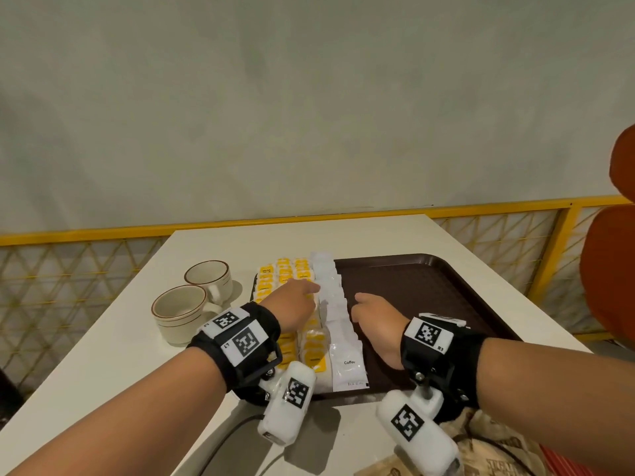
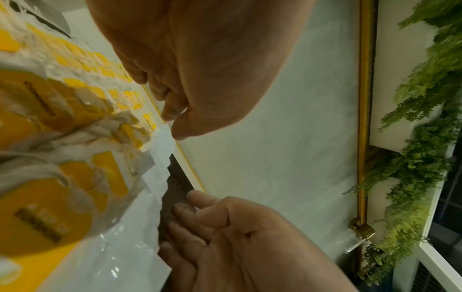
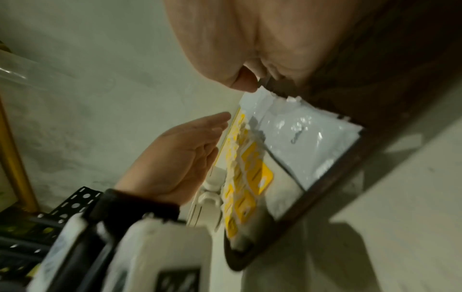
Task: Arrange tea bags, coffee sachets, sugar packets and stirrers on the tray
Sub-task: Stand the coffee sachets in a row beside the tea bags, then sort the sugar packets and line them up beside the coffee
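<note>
A brown tray (image 1: 429, 286) sits on a white table (image 1: 113, 341), its left part filled with rows of yellow tea bags (image 1: 285, 276) and, just right of them, a near-to-far overlapping row of white coffee sachets (image 1: 347, 362). The left hand (image 1: 292, 304) reaches over the tea bags, fingers straight, tips touching the sachet row. The right hand (image 1: 374, 317) rests on the tray at the row's right edge, fingers curled against the sachets; whether it pinches one cannot be told. Two cups (image 1: 182, 310) stand left of the tray.
</note>
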Demonstrator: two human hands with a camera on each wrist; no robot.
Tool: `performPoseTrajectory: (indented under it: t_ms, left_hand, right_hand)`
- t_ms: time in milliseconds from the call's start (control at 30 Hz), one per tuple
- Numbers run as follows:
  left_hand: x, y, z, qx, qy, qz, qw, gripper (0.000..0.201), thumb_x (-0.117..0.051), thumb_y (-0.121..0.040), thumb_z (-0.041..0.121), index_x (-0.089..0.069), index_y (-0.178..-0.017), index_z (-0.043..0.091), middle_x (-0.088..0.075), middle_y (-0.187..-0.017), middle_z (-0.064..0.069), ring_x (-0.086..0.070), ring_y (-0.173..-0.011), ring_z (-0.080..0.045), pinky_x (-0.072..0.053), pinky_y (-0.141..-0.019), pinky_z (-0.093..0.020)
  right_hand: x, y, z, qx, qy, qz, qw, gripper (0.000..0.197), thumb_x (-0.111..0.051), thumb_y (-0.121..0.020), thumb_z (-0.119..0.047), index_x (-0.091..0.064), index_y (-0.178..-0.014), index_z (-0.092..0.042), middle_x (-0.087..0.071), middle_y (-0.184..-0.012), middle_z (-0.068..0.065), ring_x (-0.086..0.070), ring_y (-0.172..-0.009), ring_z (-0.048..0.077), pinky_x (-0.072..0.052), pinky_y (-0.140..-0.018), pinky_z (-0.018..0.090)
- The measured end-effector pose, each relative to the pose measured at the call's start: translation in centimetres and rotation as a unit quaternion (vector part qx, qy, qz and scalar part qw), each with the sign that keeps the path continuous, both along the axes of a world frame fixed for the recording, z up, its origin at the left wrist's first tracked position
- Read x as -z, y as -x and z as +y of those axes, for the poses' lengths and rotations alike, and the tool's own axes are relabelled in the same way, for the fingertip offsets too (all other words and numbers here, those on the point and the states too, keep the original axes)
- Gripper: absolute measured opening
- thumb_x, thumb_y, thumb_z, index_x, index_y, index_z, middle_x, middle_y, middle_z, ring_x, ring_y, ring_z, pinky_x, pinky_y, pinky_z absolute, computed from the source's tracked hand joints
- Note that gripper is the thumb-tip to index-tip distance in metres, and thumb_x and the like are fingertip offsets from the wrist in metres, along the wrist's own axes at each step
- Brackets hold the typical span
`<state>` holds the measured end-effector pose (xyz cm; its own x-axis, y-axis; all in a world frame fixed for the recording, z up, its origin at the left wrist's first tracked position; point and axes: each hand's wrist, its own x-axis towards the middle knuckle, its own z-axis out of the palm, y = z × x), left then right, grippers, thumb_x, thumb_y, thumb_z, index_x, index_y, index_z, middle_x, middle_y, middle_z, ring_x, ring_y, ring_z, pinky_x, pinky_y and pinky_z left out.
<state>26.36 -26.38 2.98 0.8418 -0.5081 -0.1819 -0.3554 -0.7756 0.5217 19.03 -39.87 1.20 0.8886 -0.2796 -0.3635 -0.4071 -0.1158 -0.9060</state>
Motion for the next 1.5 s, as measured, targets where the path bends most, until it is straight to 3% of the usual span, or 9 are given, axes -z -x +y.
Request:
performPoseTrajectory:
  t_ms: [100,400,500,600,700,867,1167,1333,1500]
  left_hand:
    - [0.0,0.4,-0.1,0.0,0.027,0.001,1.0,0.047,-0.032,-0.099,0.006,-0.037,-0.145,0.016,-0.023,-0.157,-0.003,-0.024,-0.143,-0.018,-0.025,-0.101,-0.018]
    - [-1.0,4.9,0.8,0.087,0.08,-0.077,0.99,0.035,-0.053,-0.094,0.014,-0.058,-0.128,0.022,-0.058,-0.13,0.007,-0.052,-0.121,-0.007,-0.038,-0.105,-0.022]
    - [-1.4,8.9,1.2,0.207,0.025,-0.009,0.978,0.028,-0.063,-0.09,0.023,-0.065,-0.117,0.025,-0.067,-0.109,0.013,-0.061,-0.1,0.002,-0.046,-0.095,-0.018]
    - [-1.1,12.6,0.3,0.332,-0.108,0.014,0.937,0.044,-0.067,-0.084,0.043,-0.058,-0.126,0.032,-0.056,-0.116,0.016,-0.051,-0.106,0.002,-0.041,-0.098,-0.02]
    - [0.4,14.8,-1.3,0.375,-0.145,-0.028,0.915,0.071,-0.071,-0.074,0.056,-0.046,-0.135,0.028,-0.05,-0.124,0.005,-0.045,-0.117,-0.012,-0.039,-0.104,-0.029]
    - [3.4,16.5,-2.8,0.308,-0.207,-0.098,0.924,0.095,-0.072,-0.067,0.063,-0.027,-0.14,0.024,-0.035,-0.126,-0.002,-0.032,-0.115,-0.019,-0.036,-0.104,-0.038]
    - [3.4,15.4,-2.7,0.243,-0.182,-0.065,0.95,0.049,-0.063,-0.086,0.041,-0.042,-0.124,0.019,-0.047,-0.119,-0.004,-0.051,-0.107,-0.022,-0.044,-0.093,-0.035]
    - [3.6,14.7,-2.0,0.244,-0.137,-0.076,0.957,0.012,-0.053,-0.092,0.023,-0.041,-0.095,0.022,-0.049,-0.089,0.004,-0.05,-0.085,-0.016,-0.036,-0.069,-0.024]
    - [3.6,13.7,-1.1,0.198,-0.112,-0.04,0.973,0.017,-0.046,-0.094,0.022,-0.049,-0.11,0.02,-0.049,-0.082,0.008,-0.049,-0.078,-0.011,-0.037,-0.065,-0.022]
  right_hand:
    - [0.3,1.1,1.2,-0.014,-0.014,-0.005,1.0,0.051,-0.033,-0.097,-0.003,-0.026,-0.148,-0.007,-0.036,-0.143,0.015,-0.034,-0.137,0.031,-0.03,-0.111,0.037]
    - [-4.4,4.9,-4.1,-0.164,0.157,-0.022,0.974,0.044,-0.054,-0.093,-0.009,-0.049,-0.136,-0.016,-0.057,-0.132,0.005,-0.054,-0.119,0.016,-0.044,-0.1,0.03]
    - [-6.1,9.0,-7.7,-0.343,0.331,0.052,0.878,0.032,-0.07,-0.085,-0.021,-0.06,-0.116,-0.023,-0.067,-0.108,-0.003,-0.063,-0.09,0.007,-0.052,-0.083,0.022]
    - [-5.7,12.7,-8.7,-0.449,0.479,0.117,0.745,0.067,-0.08,-0.072,-0.044,-0.047,-0.13,-0.036,-0.051,-0.123,-0.014,-0.053,-0.11,0.006,-0.047,-0.096,0.023]
    - [-3.7,14.6,-8.5,-0.493,0.528,0.135,0.678,0.105,-0.083,-0.065,-0.047,-0.017,-0.147,-0.033,-0.027,-0.14,-0.007,-0.036,-0.128,0.017,-0.035,-0.107,0.03]
    - [-1.5,14.2,-7.9,-0.481,0.551,0.107,0.673,0.119,-0.087,-0.058,-0.048,-0.01,-0.148,-0.037,-0.028,-0.142,-0.002,-0.034,-0.127,0.023,-0.037,-0.108,0.044]
    - [-1.5,12.7,-6.7,-0.457,0.528,0.078,0.711,0.089,-0.085,-0.068,-0.031,-0.033,-0.141,-0.032,-0.039,-0.127,-0.001,-0.046,-0.116,0.018,-0.043,-0.101,0.036]
    - [-0.9,11.9,-5.9,-0.446,0.537,0.042,0.715,0.07,-0.082,-0.071,-0.025,-0.043,-0.129,-0.024,-0.048,-0.122,0.002,-0.05,-0.11,0.021,-0.047,-0.094,0.036]
    - [-0.2,11.5,-5.2,-0.437,0.562,0.057,0.7,0.058,-0.072,-0.082,-0.026,-0.037,-0.128,-0.022,-0.051,-0.121,0.003,-0.038,-0.114,0.022,-0.047,-0.091,0.043]
